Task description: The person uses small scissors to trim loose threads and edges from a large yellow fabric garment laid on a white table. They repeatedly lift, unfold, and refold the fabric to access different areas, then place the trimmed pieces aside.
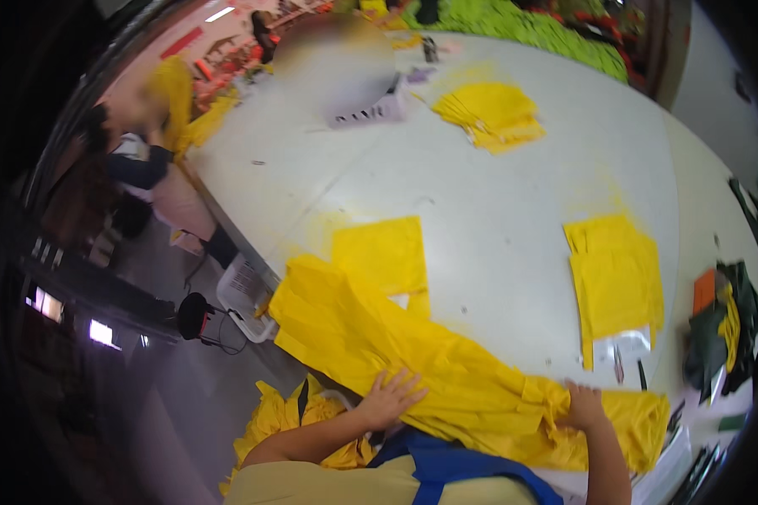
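Observation:
A long piece of yellow fabric (446, 353) lies slantwise across the near edge of the table, rumpled toward its right end. My left hand (393, 397) rests on its near edge with the fingers spread. Farther right, my right hand (583, 407) has its fingers curled on a bunched fold of the same fabric. Part of that grip is hidden in the folds. Just beyond the fabric, a flat yellow cloth piece (383, 252) lies partly covered by it.
Yellow stacks lie at the right (616, 278) and far side (493, 116) of the pale table (497, 219). Small tools and dark cloth (706, 358) are at the right edge. Below left are a yellow heap (269, 425) and a white basket (242, 290). A person (173, 181) stands at the left.

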The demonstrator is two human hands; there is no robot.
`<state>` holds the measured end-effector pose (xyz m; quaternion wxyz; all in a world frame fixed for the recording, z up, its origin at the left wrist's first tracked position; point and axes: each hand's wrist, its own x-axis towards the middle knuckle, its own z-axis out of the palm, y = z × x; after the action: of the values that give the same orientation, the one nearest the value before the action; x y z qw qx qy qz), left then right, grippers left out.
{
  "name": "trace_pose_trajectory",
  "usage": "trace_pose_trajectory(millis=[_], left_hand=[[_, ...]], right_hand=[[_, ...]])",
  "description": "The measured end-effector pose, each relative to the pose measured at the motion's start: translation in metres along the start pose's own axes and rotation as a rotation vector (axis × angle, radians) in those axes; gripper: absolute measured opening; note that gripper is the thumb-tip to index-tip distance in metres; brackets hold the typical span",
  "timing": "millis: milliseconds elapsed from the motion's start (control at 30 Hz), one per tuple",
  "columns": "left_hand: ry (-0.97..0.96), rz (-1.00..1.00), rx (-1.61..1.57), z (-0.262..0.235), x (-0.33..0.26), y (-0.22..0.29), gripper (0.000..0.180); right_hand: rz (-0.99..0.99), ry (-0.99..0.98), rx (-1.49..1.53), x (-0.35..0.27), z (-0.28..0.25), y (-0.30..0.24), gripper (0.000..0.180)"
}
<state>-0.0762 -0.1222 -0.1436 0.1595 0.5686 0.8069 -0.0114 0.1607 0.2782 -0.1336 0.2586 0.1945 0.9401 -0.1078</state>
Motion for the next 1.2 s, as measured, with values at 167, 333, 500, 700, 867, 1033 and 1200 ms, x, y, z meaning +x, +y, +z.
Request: trace_pose_trajectory(millis=[167,333,500,700,867,1033,1200], left_hand=[[0.207,0.041,-0.002,-0.01,-0.013,0.0,0.059],[0.46,0.051,-0.003,-0.019,-0.017,-0.006,0.03],[0.839,-0.037,0.059,-0.139,-0.036,0.004,0.028],[1.286,0.223,-0.378,-0.287,-0.026,-0.006,0.038],[1.035,0.526,-1.486,-0.352,0.025,0.027,0.02],[0.467,0.744,-2.019,-0.351,0.071,0.106,0.033],[-0.233,0.368,-2.213,-0.304,0.071,0.177,0.047]], right_hand=[[-0.013,-0.038,0.035,0.006,-0.012,-0.009,0.044],[-0.016,0.106,0.096,-0.035,-0.061,-0.022,0.028],[-0.1,0.5,0.576,-0.108,-0.154,-0.052,0.025],[-0.072,1.005,0.938,-0.179,-0.2,-0.022,0.057],[-0.361,1.116,1.45,-0.184,-0.239,-0.052,0.056],[-0.461,1.114,1.68,-0.176,-0.232,-0.106,0.054],[-0.139,1.006,1.714,-0.172,-0.15,-0.125,0.053]])
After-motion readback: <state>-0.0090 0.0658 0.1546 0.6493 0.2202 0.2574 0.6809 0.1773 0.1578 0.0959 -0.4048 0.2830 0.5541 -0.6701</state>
